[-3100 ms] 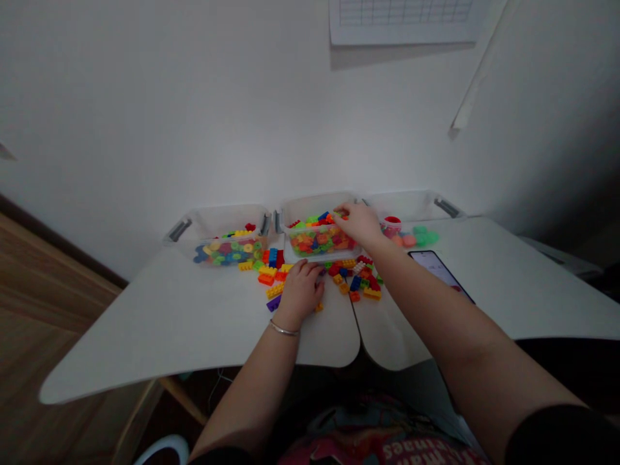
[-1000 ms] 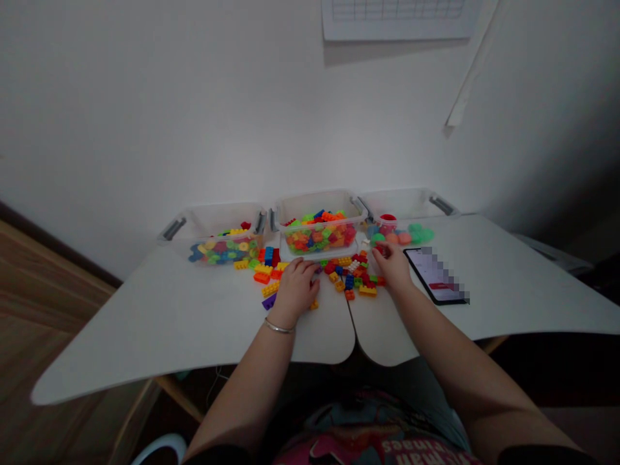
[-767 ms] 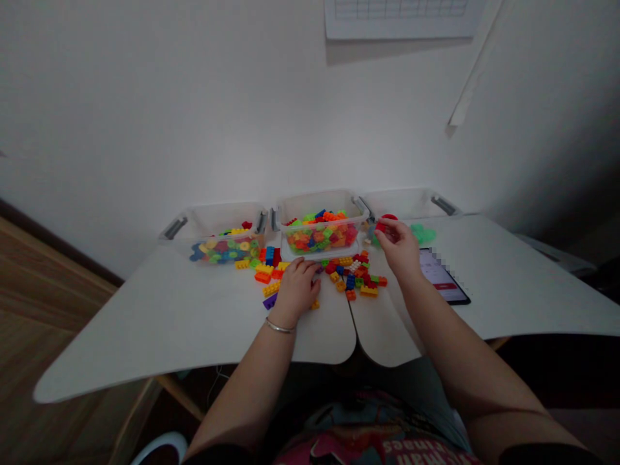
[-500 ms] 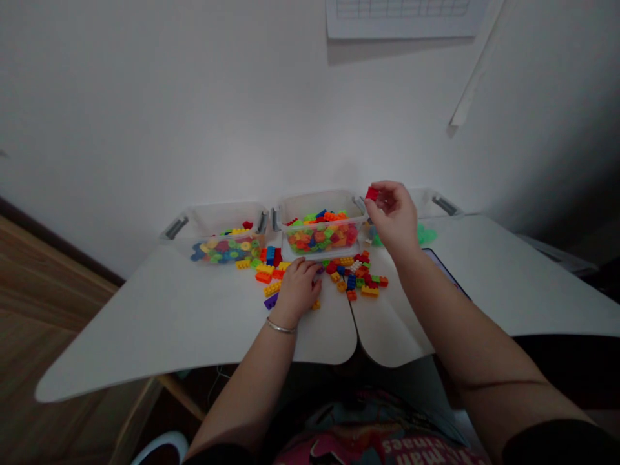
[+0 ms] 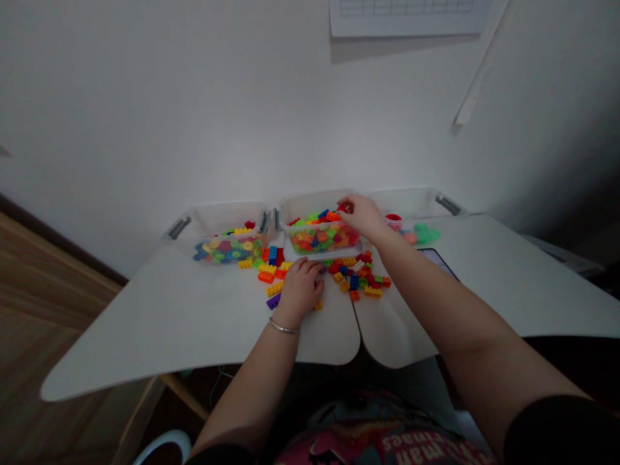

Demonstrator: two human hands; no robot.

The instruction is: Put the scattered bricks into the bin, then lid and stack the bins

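Observation:
My right hand is over the right end of the middle clear bin. Its fingers are closed on a red toy brick, partly hidden by them. Multicoloured bricks fill much of that bin. My left hand, a bangle at its wrist, lies palm down among loose bricks on the table, thumb apart from the fingers; I see nothing held in it. Yellow bricks and a purple brick lie to its left. On its right spreads a cluster with a blue brick and a yellow brick.
To the left stands another clear bin with colourful pieces. A third clear bin, at the right, holds a red cup-like piece and green pieces. A phone or tablet lies partly behind my right forearm. The wall rises behind.
My right hand has moved left and slightly down with the red brick, from above the right bin to the middle bin. My left hand stays among the loose bricks.

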